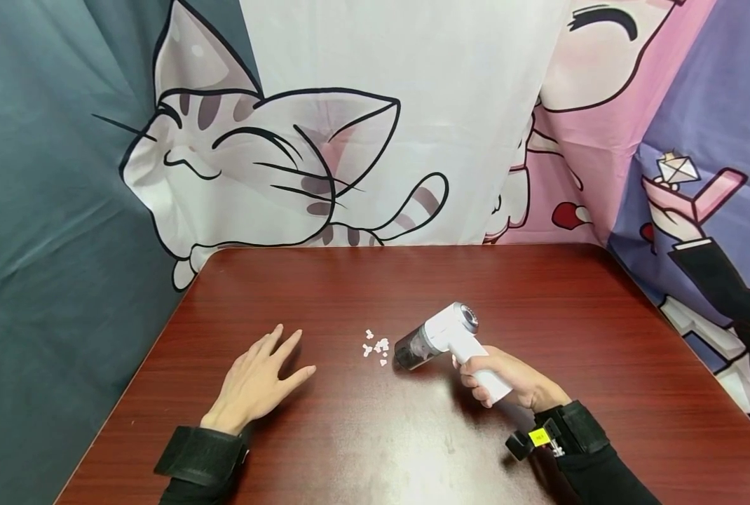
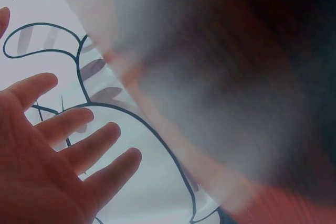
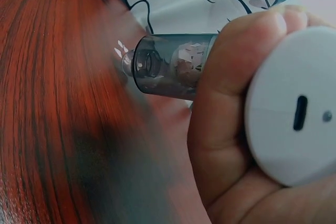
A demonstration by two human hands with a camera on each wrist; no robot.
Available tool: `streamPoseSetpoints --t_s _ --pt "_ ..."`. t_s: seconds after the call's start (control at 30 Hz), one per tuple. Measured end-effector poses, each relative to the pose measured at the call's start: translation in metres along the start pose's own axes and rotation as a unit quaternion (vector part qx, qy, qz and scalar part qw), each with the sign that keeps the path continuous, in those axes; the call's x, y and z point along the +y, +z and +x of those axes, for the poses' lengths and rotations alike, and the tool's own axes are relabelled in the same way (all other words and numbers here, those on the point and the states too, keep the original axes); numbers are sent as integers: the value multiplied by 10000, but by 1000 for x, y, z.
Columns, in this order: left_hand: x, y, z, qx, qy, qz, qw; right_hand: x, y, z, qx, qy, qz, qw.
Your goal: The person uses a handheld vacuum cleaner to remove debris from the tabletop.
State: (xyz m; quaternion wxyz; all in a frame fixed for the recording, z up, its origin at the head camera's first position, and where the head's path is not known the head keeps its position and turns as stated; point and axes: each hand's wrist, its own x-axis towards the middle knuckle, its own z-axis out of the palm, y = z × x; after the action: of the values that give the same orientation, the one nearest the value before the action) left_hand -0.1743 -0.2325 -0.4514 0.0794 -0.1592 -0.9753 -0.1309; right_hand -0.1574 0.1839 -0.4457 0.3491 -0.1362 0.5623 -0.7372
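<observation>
My right hand (image 1: 507,375) grips the white handle of a small handheld vacuum cleaner (image 1: 441,333). Its dark see-through nozzle end points left and down, close over the table beside several white paper scraps (image 1: 380,346). In the right wrist view the clear dust cup (image 3: 163,64) shows pale scraps inside, and the round handle base (image 3: 299,114) has a slot in it. My left hand (image 1: 255,386) is held with fingers spread, left of the scraps, holding nothing. The left wrist view shows its straight fingers (image 2: 113,174) against the backdrop.
The reddish-brown wooden table (image 1: 324,287) spans the space below both hands. Behind it hangs a white cloth (image 1: 350,42) with a cartoon cat. A green-grey curtain (image 1: 47,210) is at the left and a purple printed cloth (image 1: 716,231) at the right.
</observation>
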Motion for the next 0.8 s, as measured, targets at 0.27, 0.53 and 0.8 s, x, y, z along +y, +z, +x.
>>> streamPoseSetpoints --t_s 0.27,0.53,0.8 --pt "-4 -1 -3 -23 -68 3 10000 -1 2 8 26 -19 -21 10000" --pt "-8 -4 -3 23 -91 -8 10000 -2 4 16 70 -33 -63 10000" --pt "-11 -6 -5 36 -123 21 9999 -3 4 22 -24 -91 -56 9999"
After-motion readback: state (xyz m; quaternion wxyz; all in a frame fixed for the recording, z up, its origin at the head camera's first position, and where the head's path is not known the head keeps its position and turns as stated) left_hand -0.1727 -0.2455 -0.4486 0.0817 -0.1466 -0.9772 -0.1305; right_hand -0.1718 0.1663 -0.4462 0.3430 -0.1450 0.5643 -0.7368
